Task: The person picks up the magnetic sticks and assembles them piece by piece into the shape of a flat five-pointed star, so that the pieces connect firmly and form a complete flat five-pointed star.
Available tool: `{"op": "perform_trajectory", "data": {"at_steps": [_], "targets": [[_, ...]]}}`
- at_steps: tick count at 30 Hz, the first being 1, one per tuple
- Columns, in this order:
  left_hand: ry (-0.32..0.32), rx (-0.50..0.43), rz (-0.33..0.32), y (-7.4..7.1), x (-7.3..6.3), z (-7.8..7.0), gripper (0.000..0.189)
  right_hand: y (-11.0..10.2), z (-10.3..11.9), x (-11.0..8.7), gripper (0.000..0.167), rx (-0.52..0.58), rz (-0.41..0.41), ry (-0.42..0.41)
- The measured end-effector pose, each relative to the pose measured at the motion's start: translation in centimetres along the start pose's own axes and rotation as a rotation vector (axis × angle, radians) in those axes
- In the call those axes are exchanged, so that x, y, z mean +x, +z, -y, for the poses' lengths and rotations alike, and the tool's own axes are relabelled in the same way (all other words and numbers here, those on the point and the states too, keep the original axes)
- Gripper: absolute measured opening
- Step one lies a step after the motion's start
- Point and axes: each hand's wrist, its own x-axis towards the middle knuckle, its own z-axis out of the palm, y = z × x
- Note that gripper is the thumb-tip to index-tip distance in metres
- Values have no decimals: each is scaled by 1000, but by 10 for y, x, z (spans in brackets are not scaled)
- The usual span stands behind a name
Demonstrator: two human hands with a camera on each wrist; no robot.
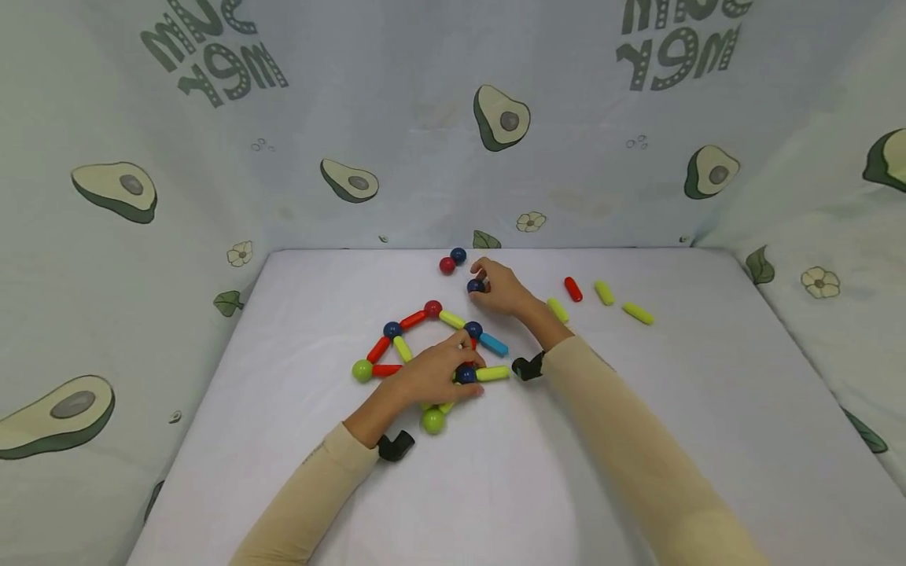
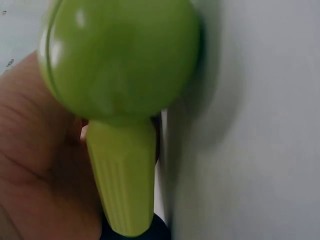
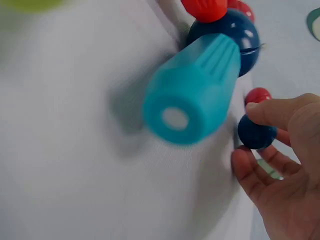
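A flat figure of magnetic rods and balls lies on the table, with a red ball [image 1: 433,308] at its far corner and a light green ball [image 1: 433,422] at its near one. My left hand [image 1: 432,373] reaches over it, thumb and fingers around a dark blue ball [image 1: 465,374] from which a yellow-green rod [image 1: 493,373] sticks out. In the left wrist view, the green ball [image 2: 120,55] and its rod [image 2: 122,175] hide most of that grip. Beyond the figure, my right hand [image 1: 504,289] holds a loose dark blue ball [image 3: 256,132] between thumb and fingers.
A blue rod [image 1: 494,344] juts from the figure's right side. Behind the figure sit a loose red ball [image 1: 447,266] and a dark blue ball [image 1: 458,255]. A red rod [image 1: 573,289] and several yellow-green rods [image 1: 638,313] lie right of my right hand. A patterned curtain [image 1: 425,118] rises behind.
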Motion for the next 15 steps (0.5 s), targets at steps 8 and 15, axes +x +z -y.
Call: {"op": "perform_trajectory", "data": {"at_steps": [8,15], "targets": [[-39,37,-5,-1,0,-3,38,-14,-16,-72,36,71,-49,47],[-37,24,-5,1,-2,-7,39,-14,-26,-135,36,114,-99,81]]}}
